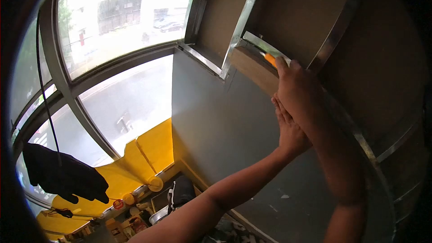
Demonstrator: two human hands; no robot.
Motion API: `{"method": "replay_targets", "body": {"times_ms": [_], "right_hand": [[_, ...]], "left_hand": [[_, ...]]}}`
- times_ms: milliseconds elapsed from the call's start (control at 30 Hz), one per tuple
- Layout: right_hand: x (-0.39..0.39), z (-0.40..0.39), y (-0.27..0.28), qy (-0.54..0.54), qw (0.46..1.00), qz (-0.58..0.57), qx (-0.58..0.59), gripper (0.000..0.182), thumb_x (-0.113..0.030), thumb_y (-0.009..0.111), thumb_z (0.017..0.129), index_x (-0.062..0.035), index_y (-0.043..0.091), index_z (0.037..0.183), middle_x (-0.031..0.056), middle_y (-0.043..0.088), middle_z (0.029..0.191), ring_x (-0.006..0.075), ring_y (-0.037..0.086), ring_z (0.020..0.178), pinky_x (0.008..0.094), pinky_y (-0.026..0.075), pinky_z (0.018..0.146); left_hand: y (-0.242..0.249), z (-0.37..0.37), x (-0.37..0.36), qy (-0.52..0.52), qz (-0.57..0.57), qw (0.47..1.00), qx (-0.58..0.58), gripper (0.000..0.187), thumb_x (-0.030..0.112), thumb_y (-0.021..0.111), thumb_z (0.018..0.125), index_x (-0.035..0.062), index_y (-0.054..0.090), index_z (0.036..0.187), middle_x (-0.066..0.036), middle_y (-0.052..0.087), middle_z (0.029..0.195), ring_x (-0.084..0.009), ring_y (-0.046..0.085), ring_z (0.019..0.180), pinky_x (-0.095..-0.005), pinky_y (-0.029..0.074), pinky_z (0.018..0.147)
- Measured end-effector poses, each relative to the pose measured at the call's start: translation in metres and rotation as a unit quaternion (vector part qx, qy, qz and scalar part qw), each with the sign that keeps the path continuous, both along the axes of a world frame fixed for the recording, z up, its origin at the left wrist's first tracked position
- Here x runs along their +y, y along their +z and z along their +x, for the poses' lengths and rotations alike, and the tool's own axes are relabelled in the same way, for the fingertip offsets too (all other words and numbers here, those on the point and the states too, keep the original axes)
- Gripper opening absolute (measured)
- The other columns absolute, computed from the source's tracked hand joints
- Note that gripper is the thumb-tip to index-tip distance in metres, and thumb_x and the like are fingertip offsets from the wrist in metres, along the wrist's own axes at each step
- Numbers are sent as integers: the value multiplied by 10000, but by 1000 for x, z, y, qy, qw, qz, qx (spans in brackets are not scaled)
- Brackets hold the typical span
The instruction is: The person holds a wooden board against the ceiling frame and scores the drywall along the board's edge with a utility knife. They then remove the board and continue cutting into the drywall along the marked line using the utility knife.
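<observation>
Head view | step: I hold orange tool (269, 59) in right fingers (282, 65) near metal strip (258, 42) | left fingers (282, 114) below, hold unclear | judged need: steady tip

The right hand (300, 89) hides the back of the orange tool (270, 59). The right arm (339, 171) hides part of the left hand (291, 136). That arm and the left arm (220, 198) get cut off at the bottom edge. Past the window (123, 13) at the upper left, things look too bright and blurry. Small things (122, 226) at the lower left are too tiny to name.
</observation>
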State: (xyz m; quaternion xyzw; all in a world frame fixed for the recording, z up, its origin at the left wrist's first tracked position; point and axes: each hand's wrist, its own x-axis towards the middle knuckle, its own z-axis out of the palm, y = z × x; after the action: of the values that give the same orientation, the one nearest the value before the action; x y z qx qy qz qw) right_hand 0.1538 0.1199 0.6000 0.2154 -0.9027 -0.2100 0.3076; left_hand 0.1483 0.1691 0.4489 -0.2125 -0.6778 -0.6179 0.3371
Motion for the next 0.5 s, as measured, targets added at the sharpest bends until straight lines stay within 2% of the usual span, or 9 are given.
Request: {"method": "replay_targets", "body": {"times_ms": [33,100,167,200,267,300,333,400,500], "right_hand": [[-1,2,2,30,999,-32,3,365,-165,579,992,-18,578,1326,244,692,1097,366,744,942,458,619,823],[-3,-1,3,58,996,-62,9,328,-179,565,1014,-27,592,1303,258,689,1121,377,745,984,461,631,824],[-6,-22,-7,70,992,-102,27,310,-136,601,950,-26,616,1240,196,695,1048,388,727,907,488,597,804],[-5,-36,-13,70,992,-101,28,310,-136,601,950,-26,616,1240,196,695,1048,388,727,907,488,597,804],[-8,-51,-21,124,985,-77,87,292,-126,600,934,-51,637,1213,189,689,1016,388,723,910,481,599,802],[-6,-57,-25,127,985,-75,87,292,-126,600,934,-51,637,1213,189,689,1016,388,723,910,481,599,802],[-9,-54,-26,131,985,-57,93,290,-151,590,963,-41,620,1230,213,682,1064,383,734,916,466,610,782],[-15,-50,-28,135,985,-37,97,294,-175,580,992,-32,603,1247,237,674,1112,377,744,922,450,622,762],[-26,-44,-30,88,994,-28,64,291,-180,607,981,-25,615,1228,231,670,1117,359,750,913,441,629,743]], "left_hand": [[0,1,0,56,-99,993,-21,1051,532,668,912,4,89,1614,-392,-77,1609,-623,-103,1467,-656,33,1213],[0,0,4,111,-193,974,-40,1067,554,644,918,3,59,1620,-413,-161,1597,-665,-201,1435,-700,-30,1196],[-4,-4,8,151,-185,971,-25,1039,530,643,925,0,79,1618,-409,-136,1604,-666,-181,1440,-688,-26,1202],[-6,-5,8,165,-182,969,-20,1029,522,643,928,-1,86,1618,-408,-128,1607,-667,-174,1442,-684,-24,1205],[-7,-5,5,123,-56,990,28,978,510,629,937,-4,139,1610,-382,21,1623,-638,-55,1472,-674,19,1204],[-7,-5,3,125,-55,990,28,978,510,629,937,-4,139,1610,-382,21,1623,-638,-55,1472,-674,19,1204],[-5,-3,2,22,43,999,20,937,504,620,944,0,179,1600,-342,117,1616,-593,26,1480,-658,48,1201],[-6,-2,0,-81,142,986,12,897,498,610,951,5,220,1590,-301,212,1610,-548,107,1489,-643,78,1199],[-17,-10,8,-152,142,978,-31,831,498,599,961,24,283,1565,-225,314,1581,-451,215,1473,-602,114,1195]]}}
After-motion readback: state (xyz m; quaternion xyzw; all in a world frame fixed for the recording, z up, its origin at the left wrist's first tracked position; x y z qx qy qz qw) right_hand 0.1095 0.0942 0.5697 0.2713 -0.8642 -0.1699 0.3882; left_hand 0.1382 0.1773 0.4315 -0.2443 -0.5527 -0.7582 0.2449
